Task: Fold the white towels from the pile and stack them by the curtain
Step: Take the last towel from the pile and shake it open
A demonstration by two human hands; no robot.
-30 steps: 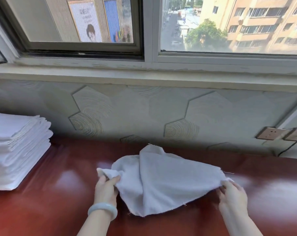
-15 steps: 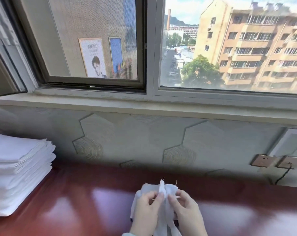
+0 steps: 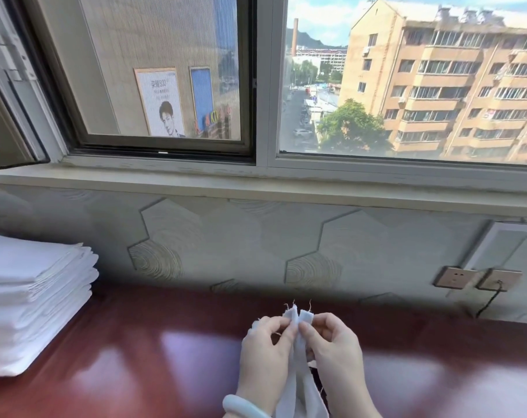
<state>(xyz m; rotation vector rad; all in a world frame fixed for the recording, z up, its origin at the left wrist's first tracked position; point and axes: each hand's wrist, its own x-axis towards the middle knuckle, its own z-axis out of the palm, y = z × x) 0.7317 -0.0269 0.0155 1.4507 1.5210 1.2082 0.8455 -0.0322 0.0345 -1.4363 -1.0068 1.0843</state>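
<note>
White cloth is what we see at the bottom middle: a towel (image 3: 298,384) held up over the desk (image 3: 135,372), its two top corners brought together side by side, loose threads standing up from them. The left hand (image 3: 265,357) pinches one corner between thumb and curled fingers (image 3: 281,325). The right hand (image 3: 334,354) pinches the other corner the same way, its fingers (image 3: 319,319) curled round the edge. Both hands sit close together, almost touching, with the towel hanging down between them and out of view at the bottom edge. We cannot tell whether its lower part touches the desk. A pale bracelet (image 3: 241,407) circles the left wrist.

Far to the left, well apart from the hands, a stack (image 3: 30,297) of folded white towels rests on the desk, cut off by the left edge of the view.

The desk is glossy red-brown and meets a grey wall (image 3: 256,236) patterned with hexagons. On the right of the wall we see two sockets (image 3: 455,277), with a dark cable (image 3: 491,300) dropping from the right one. Above runs a sill (image 3: 256,182) and a window (image 3: 407,86) looking out on yellow buildings (image 3: 452,86) and a tree (image 3: 352,125).
</note>
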